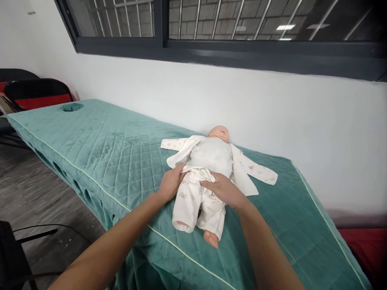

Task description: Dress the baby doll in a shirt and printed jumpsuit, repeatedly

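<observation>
A baby doll (219,133) lies on its back on a teal quilted massage table (115,149), head toward the wall. It wears a white printed jacket (252,169), open and spread out to both sides, and white printed trousers (193,201). My left hand (171,182) grips the trouser waistband at the doll's hip, fingers curled into the cloth. My right hand (222,188) clasps the waistband on the other side. One bare foot (211,238) sticks out of a trouser leg near the table's front edge.
The table has a face hole (71,106) at its far left end and stands against a white wall under a dark-framed window (211,40). Black and red chairs (33,94) stand at the left. A dark chair (12,257) is at the lower left.
</observation>
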A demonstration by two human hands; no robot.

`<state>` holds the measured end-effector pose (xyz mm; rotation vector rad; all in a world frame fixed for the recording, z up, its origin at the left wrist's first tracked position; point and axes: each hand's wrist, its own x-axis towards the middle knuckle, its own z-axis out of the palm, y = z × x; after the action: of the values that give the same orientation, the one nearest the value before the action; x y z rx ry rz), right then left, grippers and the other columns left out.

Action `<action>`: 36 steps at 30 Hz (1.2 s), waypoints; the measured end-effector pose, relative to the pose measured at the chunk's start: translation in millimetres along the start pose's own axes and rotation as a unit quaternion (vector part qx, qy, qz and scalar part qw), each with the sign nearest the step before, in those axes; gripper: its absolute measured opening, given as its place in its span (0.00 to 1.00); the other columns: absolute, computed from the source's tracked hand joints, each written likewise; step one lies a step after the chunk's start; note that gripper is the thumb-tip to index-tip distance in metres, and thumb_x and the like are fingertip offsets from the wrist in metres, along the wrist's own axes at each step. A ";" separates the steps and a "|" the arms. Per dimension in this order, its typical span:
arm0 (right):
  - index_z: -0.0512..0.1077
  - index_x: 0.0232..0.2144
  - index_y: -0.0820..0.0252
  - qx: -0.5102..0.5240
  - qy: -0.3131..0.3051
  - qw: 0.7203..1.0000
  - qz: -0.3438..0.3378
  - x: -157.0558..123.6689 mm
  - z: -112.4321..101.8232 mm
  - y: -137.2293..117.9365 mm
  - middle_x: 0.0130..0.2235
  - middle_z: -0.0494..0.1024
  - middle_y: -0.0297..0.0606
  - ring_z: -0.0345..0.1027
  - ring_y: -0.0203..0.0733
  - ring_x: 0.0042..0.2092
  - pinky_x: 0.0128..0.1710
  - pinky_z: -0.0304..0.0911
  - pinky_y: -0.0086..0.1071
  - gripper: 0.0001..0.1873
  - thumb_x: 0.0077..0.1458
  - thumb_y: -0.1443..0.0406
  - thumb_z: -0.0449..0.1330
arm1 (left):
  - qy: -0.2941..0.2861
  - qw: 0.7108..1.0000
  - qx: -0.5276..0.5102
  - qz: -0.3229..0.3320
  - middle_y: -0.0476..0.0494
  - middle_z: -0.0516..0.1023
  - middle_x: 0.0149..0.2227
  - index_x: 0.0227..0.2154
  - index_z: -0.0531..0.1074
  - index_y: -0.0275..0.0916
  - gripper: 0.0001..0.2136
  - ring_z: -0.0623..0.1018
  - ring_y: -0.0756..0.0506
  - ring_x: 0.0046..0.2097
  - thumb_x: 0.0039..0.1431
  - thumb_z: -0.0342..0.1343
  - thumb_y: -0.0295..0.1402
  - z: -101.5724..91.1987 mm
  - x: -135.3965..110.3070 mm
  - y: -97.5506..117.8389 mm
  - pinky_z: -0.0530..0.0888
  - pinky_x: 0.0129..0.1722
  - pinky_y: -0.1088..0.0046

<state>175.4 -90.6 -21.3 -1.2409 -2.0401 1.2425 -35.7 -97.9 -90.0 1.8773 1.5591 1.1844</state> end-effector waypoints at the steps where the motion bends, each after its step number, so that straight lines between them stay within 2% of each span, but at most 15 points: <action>1: 0.75 0.45 0.59 0.002 0.004 1.000 0.000 1.9 -1.0 1.8 0.47 0.80 0.39 0.72 0.53 0.49 0.51 0.64 0.43 0.19 0.56 0.55 0.60 | 0.000 1.000 0.003 0.010 0.43 0.79 0.38 0.46 0.72 0.43 0.13 0.77 0.40 0.39 0.63 0.50 0.41 0.9 5.0 -1.6 0.68 0.41 0.68; 6: 0.74 0.48 0.58 0.026 0.029 0.999 -0.007 5.3 -1.7 9.8 0.50 0.78 0.39 0.70 0.52 0.51 0.53 0.63 0.44 0.20 0.57 0.55 0.59 | -0.013 0.997 0.032 0.065 0.42 0.78 0.42 0.46 0.72 0.43 0.12 0.76 0.40 0.44 0.62 0.53 0.39 3.6 27.1 -6.8 0.68 0.45 0.69; 10: 0.74 0.50 0.57 0.055 0.054 0.997 0.004 2.2 -1.4 3.9 0.50 0.78 0.40 0.69 0.53 0.54 0.54 0.63 0.45 0.22 0.57 0.53 0.59 | -0.022 0.994 0.061 0.084 0.39 0.77 0.43 0.45 0.72 0.41 0.12 0.75 0.40 0.46 0.62 0.53 0.39 5.2 34.9 -7.3 0.67 0.48 0.69; 13: 0.75 0.49 0.56 0.094 0.006 0.996 0.003 0.8 -13.6 -5.4 0.47 0.79 0.38 0.69 0.51 0.53 0.52 0.64 0.42 0.21 0.56 0.53 0.61 | -0.025 0.990 0.110 0.085 0.39 0.77 0.44 0.47 0.71 0.41 0.12 0.76 0.40 0.47 0.65 0.49 0.38 5.9 33.3 -6.5 0.68 0.47 0.68; 16: 0.76 0.43 0.58 0.141 -0.034 0.989 0.019 3.7 -37.1 -6.1 0.41 0.80 0.38 0.72 0.46 0.45 0.43 0.67 0.36 0.20 0.54 0.51 0.63 | -0.034 0.987 0.143 0.065 0.39 0.77 0.45 0.49 0.70 0.41 0.14 0.76 0.39 0.47 0.65 0.47 0.37 6.6 30.6 -6.5 0.68 0.45 0.67; 19: 0.75 0.35 0.61 0.196 0.038 0.980 0.026 8.4 -56.9 8.2 0.36 0.78 0.38 0.70 0.40 0.36 0.35 0.64 0.31 0.20 0.55 0.49 0.61 | -0.032 0.988 0.145 0.051 0.39 0.78 0.45 0.50 0.70 0.41 0.14 0.76 0.38 0.48 0.65 0.47 0.37 7.3 30.1 -8.0 0.69 0.44 0.67; 21: 0.74 0.35 0.61 0.248 0.098 0.963 0.030 9.6 -62.2 22.8 0.33 0.76 0.36 0.67 0.37 0.32 0.30 0.62 0.28 0.20 0.54 0.49 0.61 | -0.035 0.987 0.146 0.050 0.40 0.78 0.46 0.50 0.70 0.42 0.15 0.76 0.39 0.48 0.65 0.47 0.37 7.9 30.5 -9.6 0.69 0.45 0.67; 24: 0.72 0.37 0.58 0.333 0.119 0.935 0.033 7.6 -61.3 42.5 0.30 0.72 0.32 0.63 0.34 0.28 0.26 0.58 0.26 0.17 0.51 0.53 0.66 | -0.042 0.988 0.139 0.053 0.40 0.78 0.46 0.51 0.70 0.42 0.15 0.76 0.39 0.49 0.65 0.46 0.37 9.0 30.7 -11.2 0.69 0.46 0.66; 28: 0.71 0.39 0.55 0.385 0.115 0.916 -0.002 5.2 -56.1 52.6 0.27 0.70 0.29 0.62 0.32 0.26 0.27 0.57 0.25 0.16 0.49 0.59 0.69 | -0.022 0.996 0.074 0.046 0.40 0.78 0.44 0.47 0.73 0.42 0.15 0.75 0.39 0.47 0.63 0.47 0.39 8.0 28.5 -7.4 0.68 0.48 0.64; 31: 0.71 0.40 0.56 0.373 0.090 0.924 -0.010 5.8 -52.3 50.6 0.30 0.74 0.31 0.66 0.33 0.29 0.29 0.58 0.26 0.17 0.49 0.59 0.69 | -0.013 0.997 -0.064 0.045 0.41 0.79 0.38 0.39 0.77 0.42 0.12 0.75 0.40 0.44 0.60 0.52 0.40 1.2 27.0 -0.7 0.68 0.48 0.64; 33: 0.72 0.40 0.56 0.352 0.069 0.933 -0.008 6.4 -50.1 48.2 0.35 0.77 0.34 0.68 0.35 0.33 0.32 0.60 0.27 0.18 0.48 0.60 0.70 | -0.021 0.985 -0.166 0.041 0.41 0.78 0.36 0.33 0.79 0.40 0.14 0.74 0.40 0.42 0.59 0.53 0.43 -5.6 28.7 3.3 0.67 0.48 0.65; 36: 0.72 0.40 0.56 0.329 0.064 0.942 -0.015 7.1 -47.8 46.4 0.37 0.78 0.35 0.69 0.35 0.35 0.34 0.61 0.27 0.17 0.48 0.61 0.70 | -0.033 0.963 -0.267 0.006 0.41 0.78 0.33 0.29 0.80 0.39 0.22 0.74 0.42 0.38 0.63 0.46 0.48 -13.8 39.6 10.6 0.68 0.45 0.67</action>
<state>228.4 -53.3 -38.3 -0.9251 -1.3589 1.5968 -40.6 -66.2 -61.0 1.5466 1.0526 1.3641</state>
